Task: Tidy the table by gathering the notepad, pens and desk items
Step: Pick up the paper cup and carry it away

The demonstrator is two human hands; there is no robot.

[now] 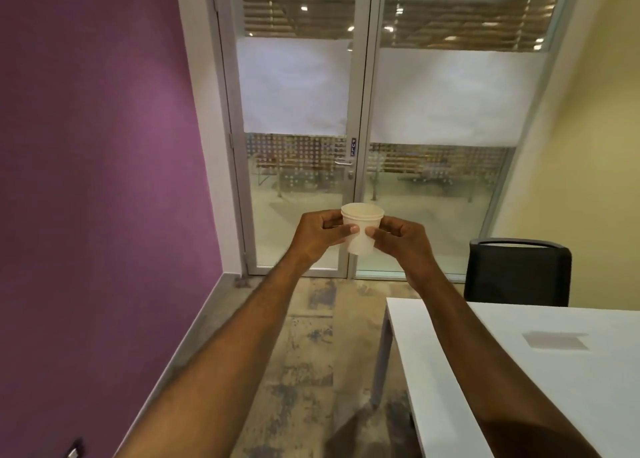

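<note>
1. Two walls frame the room: a purple wall (97, 163) at the left and a yellow one at the right; between them, at the far side, stands a glass door (298, 146) with a metal handle.
2. At the near right is a white table (519, 388); its visible part shows only a pale grey patch; a black chair (517, 272) stands just beyond its far edge.
3. Both forearms are stretched forward and up, away from the table, over the floor; they meet in front of the door.
4. The left hand (318, 237) grips the paper cups (362, 229) from the left, thumb laid across the front wall; the right hand (403, 241) pinches them from the right, thumb tip touching the wall beside the left thumb.
5. The cups seem to be a small nested stack, because several rims show at the top; they are held upright in the air, well apart from the table top.
6. I judge them very light and thin; the wall will dent if squeezed, so a gentle hold at the middle of the wall, under the stiffer rim, is safest; the smooth paper may slip a little, and nested cups may separate if only the outer one is held.
7. No notepad or pens are visible here.
</note>
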